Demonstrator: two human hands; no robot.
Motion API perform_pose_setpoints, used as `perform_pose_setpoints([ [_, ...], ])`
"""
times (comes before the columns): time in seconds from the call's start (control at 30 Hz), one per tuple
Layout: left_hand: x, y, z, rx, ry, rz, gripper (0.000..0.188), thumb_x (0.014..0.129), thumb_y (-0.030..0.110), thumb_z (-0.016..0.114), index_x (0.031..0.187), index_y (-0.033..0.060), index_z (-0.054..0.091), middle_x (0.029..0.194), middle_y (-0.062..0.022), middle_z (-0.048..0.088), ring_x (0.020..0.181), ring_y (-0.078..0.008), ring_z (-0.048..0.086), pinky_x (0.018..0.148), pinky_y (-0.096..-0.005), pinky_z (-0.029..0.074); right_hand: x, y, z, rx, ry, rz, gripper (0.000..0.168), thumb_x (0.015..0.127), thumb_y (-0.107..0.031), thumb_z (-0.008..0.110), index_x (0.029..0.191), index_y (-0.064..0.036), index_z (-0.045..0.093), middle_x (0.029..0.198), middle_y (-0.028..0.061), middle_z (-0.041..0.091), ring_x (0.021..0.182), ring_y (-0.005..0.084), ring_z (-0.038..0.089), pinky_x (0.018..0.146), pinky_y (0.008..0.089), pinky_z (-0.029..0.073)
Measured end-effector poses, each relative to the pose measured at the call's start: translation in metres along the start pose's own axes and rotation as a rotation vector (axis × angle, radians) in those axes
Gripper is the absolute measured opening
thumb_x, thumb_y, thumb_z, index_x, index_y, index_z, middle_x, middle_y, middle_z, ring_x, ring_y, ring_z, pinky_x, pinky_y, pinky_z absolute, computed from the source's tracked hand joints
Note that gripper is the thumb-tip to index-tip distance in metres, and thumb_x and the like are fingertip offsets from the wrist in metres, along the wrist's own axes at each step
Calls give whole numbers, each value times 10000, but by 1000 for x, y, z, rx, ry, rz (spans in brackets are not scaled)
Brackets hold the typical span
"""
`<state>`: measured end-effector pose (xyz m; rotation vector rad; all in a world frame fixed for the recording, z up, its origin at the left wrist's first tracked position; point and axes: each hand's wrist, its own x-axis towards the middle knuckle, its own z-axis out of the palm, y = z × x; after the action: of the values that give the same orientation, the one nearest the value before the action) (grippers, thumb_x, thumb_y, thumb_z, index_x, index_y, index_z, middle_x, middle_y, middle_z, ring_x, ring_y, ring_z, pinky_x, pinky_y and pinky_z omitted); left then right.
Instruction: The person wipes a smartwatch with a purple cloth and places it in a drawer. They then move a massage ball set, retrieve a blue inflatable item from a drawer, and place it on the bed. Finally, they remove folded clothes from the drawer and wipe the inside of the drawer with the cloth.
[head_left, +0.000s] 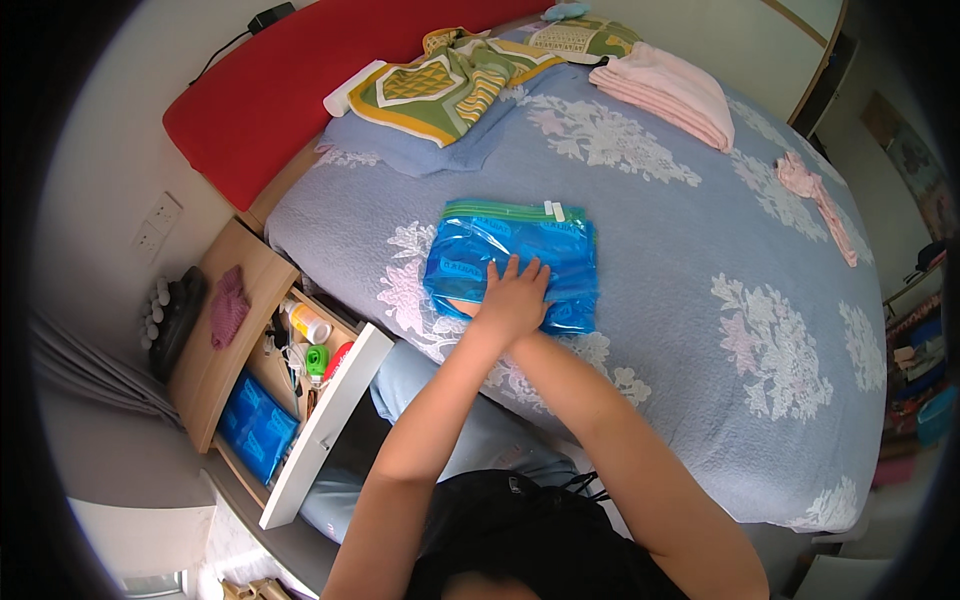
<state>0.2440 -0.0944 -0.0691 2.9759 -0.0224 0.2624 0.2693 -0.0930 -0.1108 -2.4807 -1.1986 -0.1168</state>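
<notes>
A blue plastic zip bag (517, 236) with a green zip strip and white sliders lies flat on the bed. My left hand (514, 300) rests on top of it, palm down with fingers apart. My right hand (463, 306) is mostly hidden beneath the left one, the wrists crossing; a little skin shows at the bag's near edge, partly under the blue plastic. Whether its fingers close on anything cannot be told. Another blue plastic packet (257, 426) lies in the open drawer (328, 427) at the left.
The bed (645, 247) bears a folded pink blanket (664, 94), a green-yellow patterned cloth (427, 86) and a small pink garment (816, 199). Beside it stands a wooden nightstand (259, 274) with a pink knitted item (229, 307). A bottle (307, 321) and cables lie in its drawer.
</notes>
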Motion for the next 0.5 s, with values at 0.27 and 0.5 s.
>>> perform_pose_setpoints([
  [0.27, 17, -12, -27, -214, -190, -10, 419, 875, 371, 538, 1245, 175, 548, 1303, -140, 498, 1214, -414, 425, 959, -628, 315, -17, 14, -29, 220, -271, -60, 598, 882, -393, 494, 1366, -66, 364, 1336, 185, 432, 1249, 415, 347, 1037, 584, 232],
  [0.5, -14, 10, 15, -130, 92, 86, 480, 871, 415, 534, 1310, 226, 500, 1387, -152, 409, 1283, -487, 295, 1013, -665, 191, -104, 53, -102, 344, -510, -832, 366, 833, -198, 608, 1177, -76, 582, 1169, 172, 559, 1100, 324, 520, 941, 401, 408],
])
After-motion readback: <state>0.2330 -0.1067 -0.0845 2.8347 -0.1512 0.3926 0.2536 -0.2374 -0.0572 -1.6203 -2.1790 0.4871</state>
